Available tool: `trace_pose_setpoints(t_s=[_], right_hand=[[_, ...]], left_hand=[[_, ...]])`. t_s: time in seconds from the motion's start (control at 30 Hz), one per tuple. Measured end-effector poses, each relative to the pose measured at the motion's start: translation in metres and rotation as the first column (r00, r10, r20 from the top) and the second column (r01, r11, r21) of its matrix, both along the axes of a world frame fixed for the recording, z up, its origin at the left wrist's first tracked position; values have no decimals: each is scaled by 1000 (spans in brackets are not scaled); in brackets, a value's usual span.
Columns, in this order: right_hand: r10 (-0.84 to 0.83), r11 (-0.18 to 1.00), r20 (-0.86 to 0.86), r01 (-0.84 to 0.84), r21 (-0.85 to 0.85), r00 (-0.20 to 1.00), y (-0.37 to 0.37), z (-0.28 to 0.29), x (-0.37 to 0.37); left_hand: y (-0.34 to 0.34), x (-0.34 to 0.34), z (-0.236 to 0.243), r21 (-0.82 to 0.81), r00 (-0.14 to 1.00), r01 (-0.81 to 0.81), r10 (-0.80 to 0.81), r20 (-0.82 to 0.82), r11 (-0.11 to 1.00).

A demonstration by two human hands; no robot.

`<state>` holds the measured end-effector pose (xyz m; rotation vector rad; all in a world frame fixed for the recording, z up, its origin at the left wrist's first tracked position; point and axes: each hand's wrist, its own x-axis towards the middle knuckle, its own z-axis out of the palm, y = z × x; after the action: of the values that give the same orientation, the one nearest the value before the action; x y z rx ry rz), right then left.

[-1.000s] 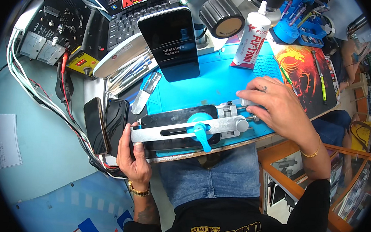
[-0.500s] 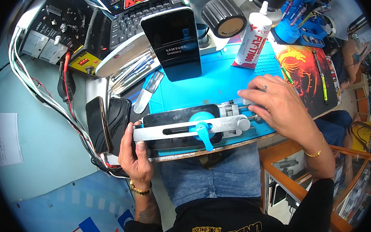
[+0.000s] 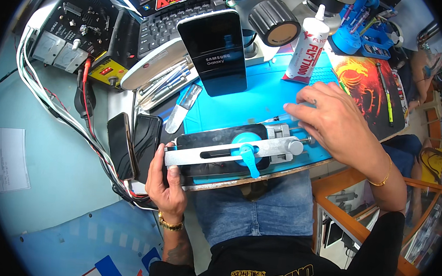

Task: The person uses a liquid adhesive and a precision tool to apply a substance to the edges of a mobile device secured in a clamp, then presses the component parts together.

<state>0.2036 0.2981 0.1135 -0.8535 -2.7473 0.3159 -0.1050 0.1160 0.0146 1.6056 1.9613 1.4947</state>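
A silver metal phone clamp (image 3: 189,158) with a long slotted bar lies at the table's front edge. Under the bar rests a black phone (image 3: 200,138), screen or back I cannot tell. A round blue pad with a blue lever (image 3: 250,161) sits on the phone. My left hand (image 3: 167,183) grips the clamp's left end, thumb in front and fingers behind. At the right end my right hand (image 3: 333,122) hovers by the adjusting screws (image 3: 308,139), its thumb and forefinger apart. The hand partly hides the upper screw.
A blue work mat (image 3: 264,90) lies under the clamp. Behind stand an upright phone (image 3: 213,51), a white glue tube (image 3: 307,49) and a black ribbed knob (image 3: 274,22). Two dark phones (image 3: 122,144) and cables are at left, near a power supply (image 3: 75,33). Screwdrivers (image 3: 384,92) lie at right.
The whole view has shifted slightly. My right thumb and forefinger have opened away from the upper screw; my left hand keeps its grip on the clamp.
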Motion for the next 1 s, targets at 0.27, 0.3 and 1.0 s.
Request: trace_pose_setpoints(t_s=[0.27, 0.3, 1.0], right_hand=[[-291, 946, -489, 173, -272, 822, -5, -18, 19], [-365, 926, -641, 190, -327, 675, -6, -29, 29], [-38, 895, -520, 261, 363, 853, -64, -43, 43]], left_hand=[[-2, -1, 2, 5, 1000, -14, 14, -21, 1000], [0, -1, 1, -2, 999, -7, 7, -37, 1000], [7, 0, 3, 16, 993, 77, -75, -88, 997]])
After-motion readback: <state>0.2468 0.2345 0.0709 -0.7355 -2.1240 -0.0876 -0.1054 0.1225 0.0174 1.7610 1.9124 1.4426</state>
